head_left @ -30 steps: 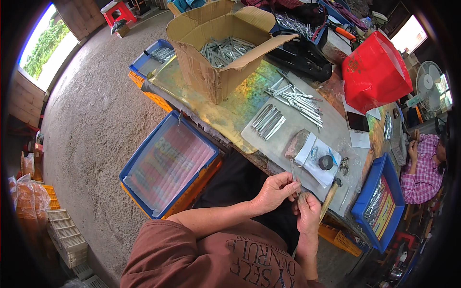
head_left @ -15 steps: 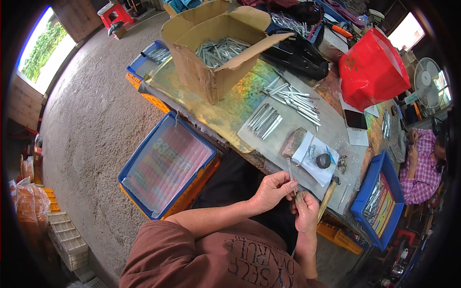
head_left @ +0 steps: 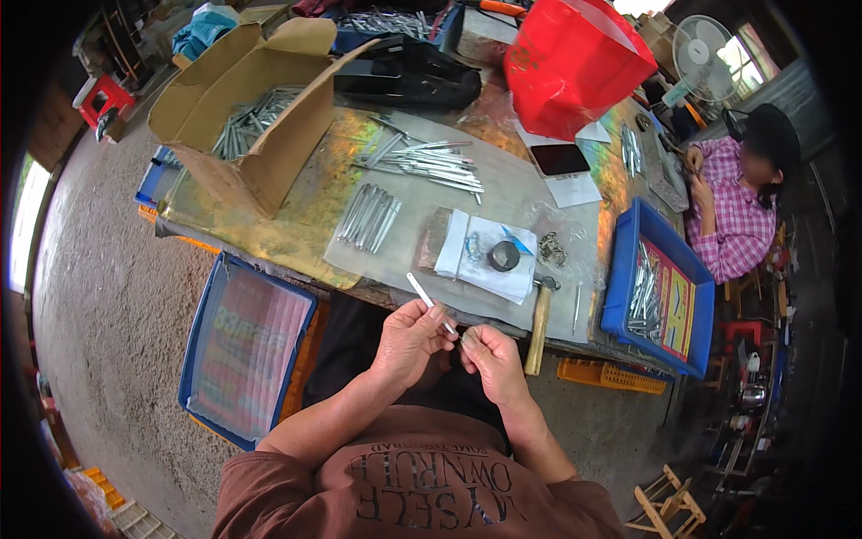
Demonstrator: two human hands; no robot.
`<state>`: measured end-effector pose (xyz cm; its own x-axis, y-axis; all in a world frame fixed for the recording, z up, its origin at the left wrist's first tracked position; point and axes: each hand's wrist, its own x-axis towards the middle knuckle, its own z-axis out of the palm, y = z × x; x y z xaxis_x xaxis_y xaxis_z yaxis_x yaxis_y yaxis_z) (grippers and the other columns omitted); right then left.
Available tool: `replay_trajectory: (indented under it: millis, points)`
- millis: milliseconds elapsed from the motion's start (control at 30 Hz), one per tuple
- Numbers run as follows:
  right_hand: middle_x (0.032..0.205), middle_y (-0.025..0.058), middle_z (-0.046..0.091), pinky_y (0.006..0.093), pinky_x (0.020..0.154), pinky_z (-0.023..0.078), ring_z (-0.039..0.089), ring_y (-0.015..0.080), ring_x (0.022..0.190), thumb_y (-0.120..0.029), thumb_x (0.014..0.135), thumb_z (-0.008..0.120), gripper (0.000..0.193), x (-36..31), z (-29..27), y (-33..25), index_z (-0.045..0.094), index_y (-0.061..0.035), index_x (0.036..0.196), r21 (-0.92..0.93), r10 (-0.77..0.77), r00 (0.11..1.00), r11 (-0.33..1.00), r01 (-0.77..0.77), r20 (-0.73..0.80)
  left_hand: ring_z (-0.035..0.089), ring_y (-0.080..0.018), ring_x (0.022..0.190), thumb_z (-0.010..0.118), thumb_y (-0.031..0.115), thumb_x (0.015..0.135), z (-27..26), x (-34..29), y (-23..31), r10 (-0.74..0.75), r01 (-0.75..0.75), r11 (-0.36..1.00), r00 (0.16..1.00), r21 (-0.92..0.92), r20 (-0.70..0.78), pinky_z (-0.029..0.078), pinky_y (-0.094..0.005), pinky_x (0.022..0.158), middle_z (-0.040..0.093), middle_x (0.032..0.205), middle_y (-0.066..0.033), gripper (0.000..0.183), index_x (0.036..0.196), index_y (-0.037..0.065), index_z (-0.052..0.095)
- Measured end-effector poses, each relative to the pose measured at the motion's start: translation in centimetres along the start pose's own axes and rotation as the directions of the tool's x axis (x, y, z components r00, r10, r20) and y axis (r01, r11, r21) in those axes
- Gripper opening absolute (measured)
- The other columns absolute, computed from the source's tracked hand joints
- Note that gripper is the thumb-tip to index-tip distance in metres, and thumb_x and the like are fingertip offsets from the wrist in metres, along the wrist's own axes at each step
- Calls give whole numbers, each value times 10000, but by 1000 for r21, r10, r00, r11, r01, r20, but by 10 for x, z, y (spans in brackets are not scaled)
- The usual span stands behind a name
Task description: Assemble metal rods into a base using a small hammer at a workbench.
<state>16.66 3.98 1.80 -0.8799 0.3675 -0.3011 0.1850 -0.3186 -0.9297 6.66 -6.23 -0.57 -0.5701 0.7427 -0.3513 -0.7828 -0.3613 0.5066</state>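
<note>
My left hand (head_left: 413,346) pinches a slim silver metal handle (head_left: 418,289), its flat end sticking up toward the table edge. At the handle's lower end, my right hand (head_left: 496,366) has thumb and fingers pressed together; what they grip is hidden. Just beyond my hands, a white paper pad (head_left: 462,260) on a stone block (head_left: 433,241) bears a round black object (head_left: 505,256). To the right of the pad lie a hammer (head_left: 541,328) and a cluster of small metal parts (head_left: 552,249). A row of similar handles (head_left: 369,218) lies left of the pad, with a loose pile (head_left: 426,163) behind.
A cardboard box (head_left: 256,184) of metal pieces stands at the back left. Blue trays flank me: one plastic-lined (head_left: 199,359), one with handles (head_left: 620,269). A red bag (head_left: 575,72), phone (head_left: 558,159) and fan (head_left: 702,58) are farther back. A co-worker (head_left: 736,202) sits at right.
My view has swung right, so the table appears shifted left. The silver handle now tilts to the left and shows more of its length in my left hand. Both hands stay close together.
</note>
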Motion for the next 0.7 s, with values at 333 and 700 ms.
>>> replay_trajectory:
  millis: [333,700]
  points:
    - [614,-16,433,181,477,313,374,50,531,-142,866,470,175,0,2,-3,473,-25,736,-30,17,1000,999,-17,-4,545,-129,619,500,130,846,2,1,-4,-23,23,1000,1000,-9,-2,436,-227,534,563,712,-69,83,838,47,503]
    - [609,-22,441,178,483,321,379,50,529,-182,857,492,191,0,0,-3,489,-33,737,-70,32,999,997,-34,-30,544,-119,616,502,131,848,3,0,-6,60,-59,993,998,97,-2,443,-221,533,575,727,-73,98,837,34,506]
